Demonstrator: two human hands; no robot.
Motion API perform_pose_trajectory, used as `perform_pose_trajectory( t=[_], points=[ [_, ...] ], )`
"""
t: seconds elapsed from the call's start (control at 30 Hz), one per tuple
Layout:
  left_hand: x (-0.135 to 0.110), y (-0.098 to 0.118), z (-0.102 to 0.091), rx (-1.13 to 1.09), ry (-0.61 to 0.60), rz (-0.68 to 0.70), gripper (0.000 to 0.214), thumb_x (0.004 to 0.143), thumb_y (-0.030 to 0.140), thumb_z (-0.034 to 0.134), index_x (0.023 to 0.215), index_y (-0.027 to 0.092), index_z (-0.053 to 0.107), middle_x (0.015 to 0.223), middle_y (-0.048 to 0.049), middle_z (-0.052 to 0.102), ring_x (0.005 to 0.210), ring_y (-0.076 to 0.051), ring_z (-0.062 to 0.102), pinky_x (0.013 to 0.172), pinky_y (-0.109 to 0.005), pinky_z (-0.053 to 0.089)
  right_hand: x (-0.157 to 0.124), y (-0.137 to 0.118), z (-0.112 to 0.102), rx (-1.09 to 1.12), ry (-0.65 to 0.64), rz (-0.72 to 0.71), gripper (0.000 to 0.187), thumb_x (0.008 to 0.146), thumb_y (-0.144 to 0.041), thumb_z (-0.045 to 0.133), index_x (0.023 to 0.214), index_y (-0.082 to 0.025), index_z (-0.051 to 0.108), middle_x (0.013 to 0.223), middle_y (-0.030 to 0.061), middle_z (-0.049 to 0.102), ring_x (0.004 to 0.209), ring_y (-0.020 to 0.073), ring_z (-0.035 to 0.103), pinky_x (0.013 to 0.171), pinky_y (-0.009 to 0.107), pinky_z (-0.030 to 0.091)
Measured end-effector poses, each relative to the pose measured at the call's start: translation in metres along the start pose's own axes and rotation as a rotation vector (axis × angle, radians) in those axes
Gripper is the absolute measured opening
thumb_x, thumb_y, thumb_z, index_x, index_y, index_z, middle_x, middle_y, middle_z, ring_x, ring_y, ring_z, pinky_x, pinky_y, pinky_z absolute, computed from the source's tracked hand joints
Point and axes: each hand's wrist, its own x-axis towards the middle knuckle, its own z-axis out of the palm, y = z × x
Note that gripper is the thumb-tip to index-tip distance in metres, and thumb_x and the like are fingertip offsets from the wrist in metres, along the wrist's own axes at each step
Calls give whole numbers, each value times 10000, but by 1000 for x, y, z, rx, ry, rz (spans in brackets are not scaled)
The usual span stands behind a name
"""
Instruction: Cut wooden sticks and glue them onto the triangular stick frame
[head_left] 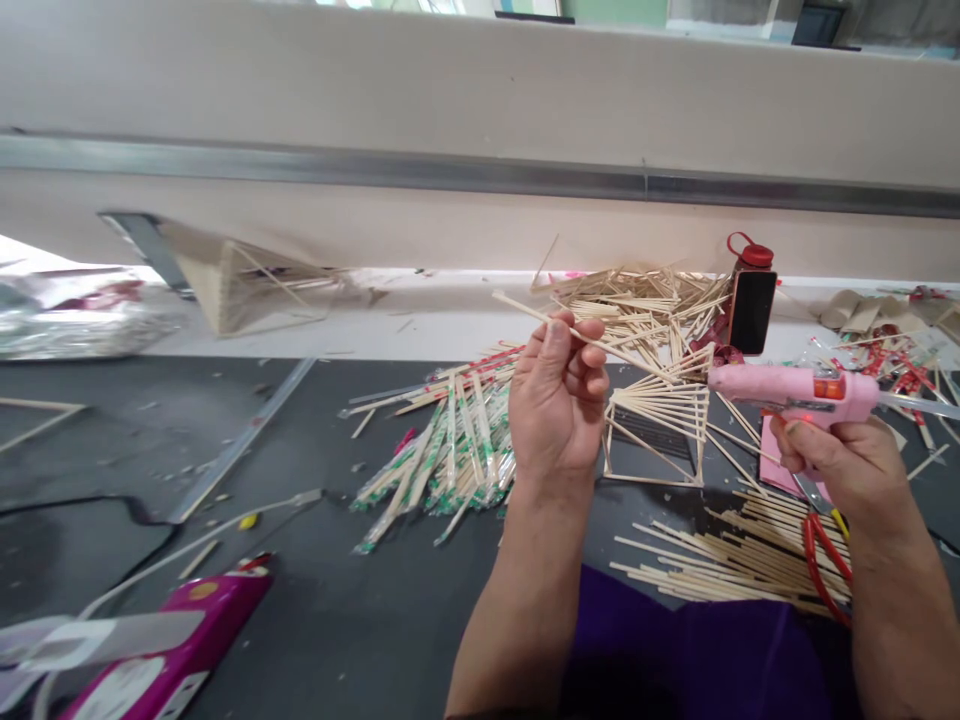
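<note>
My left hand [559, 395] pinches a wooden chopstick [517, 305], which slants down to the right past the fingers. In my right hand [847, 450] is a pink hot glue gun [780, 385], its nozzle pointing left and a clear glue stick out of its back end. The nozzle is close to a frame of joined chopsticks [652, 480], which has a fan of sticks along its top and stands on the dark table between my hands. The far end of the held chopstick overlaps this frame in view; whether they touch, I cannot tell.
Plastic-wrapped chopsticks [450, 450] lie left of my left hand. Loose chopsticks [735, 550] and red-handled scissors [817, 560] lie near me. Behind are a chopstick heap [637, 300], a phone [752, 312] and a red-capped bottle [756, 256]. A metal ruler [247, 440] lies left.
</note>
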Motion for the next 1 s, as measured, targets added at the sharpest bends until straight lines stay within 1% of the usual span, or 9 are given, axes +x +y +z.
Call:
perform_pose_trajectory(
  t=[0.13,0.23,0.33,0.47,0.6,0.73,0.9,1.0],
  points=[
    [1,-3,0,18,24,-8,130,867,200,666,738,184,659,659,28,689,462,-11,581,352,-65,377,0,-5,1,125,55,-62,275,759,-399,748,618,-174,677,558,20,621,469,129,539,422,239,426],
    [0,-7,2,81,14,28,125,858,209,674,739,189,642,649,33,692,457,-21,583,349,-77,371,-2,-8,3,160,53,-79,238,745,-395,767,651,-185,704,568,25,635,468,136,553,422,249,448],
    [-1,-11,2,138,-2,59,117,862,208,661,749,191,638,654,31,698,461,-26,588,352,-87,369,-4,-8,5,120,62,-54,207,744,-383,771,676,-193,726,551,22,631,449,135,545,402,245,443],
    [-1,-15,0,144,-22,66,95,861,201,653,767,189,642,666,23,709,471,-34,602,360,-94,383,-7,-4,4,64,79,-44,230,762,-373,754,628,-194,703,564,22,635,486,136,555,445,247,459],
    [2,-16,-2,111,-54,68,89,810,227,711,765,180,651,662,18,716,468,-41,612,352,-91,387,-7,-2,2,25,39,-42,242,792,-371,724,638,-188,690,571,15,614,513,132,544,455,238,434],
    [4,-16,-4,73,-81,94,126,759,246,766,738,185,658,653,18,718,462,-42,616,338,-82,380,-3,-2,2,23,17,-58,236,779,-380,731,666,-175,700,543,13,602,481,128,531,423,229,420],
    [3,-13,-4,57,-62,105,109,773,235,757,746,186,664,656,18,715,460,-39,613,339,-77,388,-1,-2,4,-3,-9,-58,288,782,-398,708,618,-169,651,522,11,562,464,126,498,404,240,399],
    [3,-13,-3,67,-42,102,100,798,224,734,745,185,659,654,19,708,454,-34,604,339,-77,384,-2,-4,6,-49,20,-73,280,788,-381,683,612,-172,622,525,10,544,481,134,495,430,258,406]
  ],
)
